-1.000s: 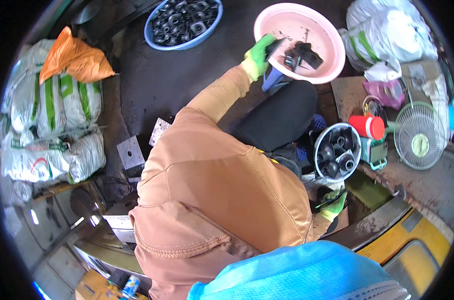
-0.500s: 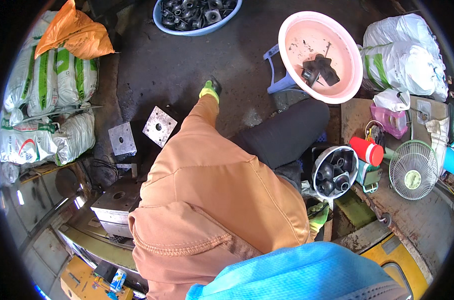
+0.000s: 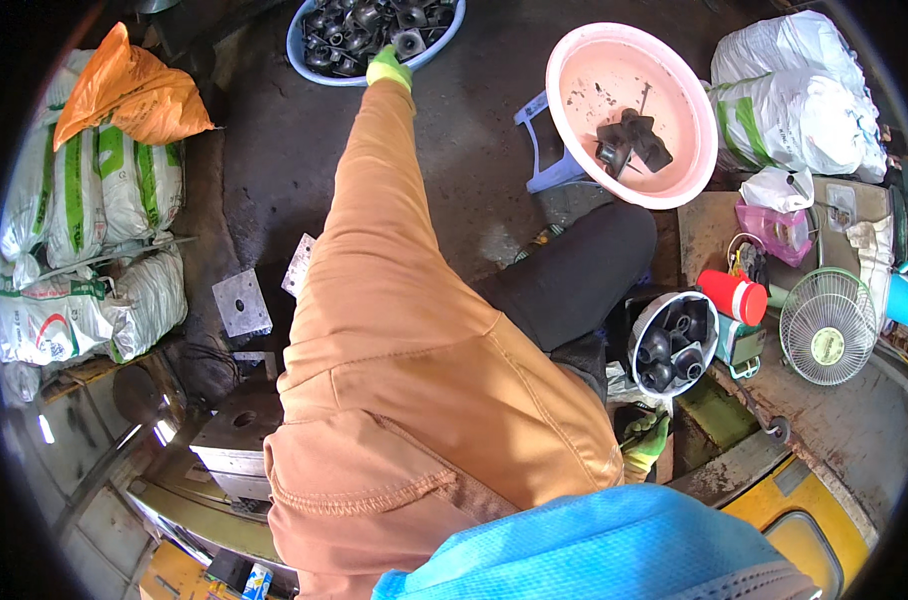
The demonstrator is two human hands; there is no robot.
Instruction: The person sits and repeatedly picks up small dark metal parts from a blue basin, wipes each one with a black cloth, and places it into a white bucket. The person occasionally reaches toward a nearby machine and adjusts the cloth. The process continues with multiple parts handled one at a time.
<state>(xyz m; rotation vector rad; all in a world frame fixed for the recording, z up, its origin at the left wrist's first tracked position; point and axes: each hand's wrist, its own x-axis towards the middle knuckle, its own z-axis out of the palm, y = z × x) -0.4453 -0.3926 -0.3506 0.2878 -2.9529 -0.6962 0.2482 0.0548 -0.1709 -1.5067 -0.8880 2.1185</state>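
The left hand, in a green glove (image 3: 390, 68), is at the near rim of the blue basin (image 3: 344, 81), with its fingers reaching over the edge. Just beyond the fingertips is a black part with a square flange (image 3: 409, 44), and I cannot tell if the fingers pinch it or only touch it. This part lies at the near side of the heap of black parts (image 3: 349, 35), which fills the basin on the dark floor (image 3: 484, 75). The left arm, in a tan sleeve (image 3: 374, 180), is stretched out almost straight. The right hand, also gloved in green (image 3: 649, 440), is low at the right, just below the white tub (image 3: 715, 345). Its fingers look bent near something dark, but it is too unclear to say whether they hold it. The tub contains several rounded black pieces (image 3: 656, 345). Farther away, the pink basin (image 3: 594, 75) is on a blue stool (image 3: 554, 176), and a small group of dark pieces (image 3: 632, 140) lies in it. Near the tub are a red jug (image 3: 724, 292) and a fan (image 3: 827, 325). At the left, an orange bag (image 3: 129, 95) rests upon white sacks (image 3: 124, 190), and a square metal plate (image 3: 229, 295) lies between them and the person.
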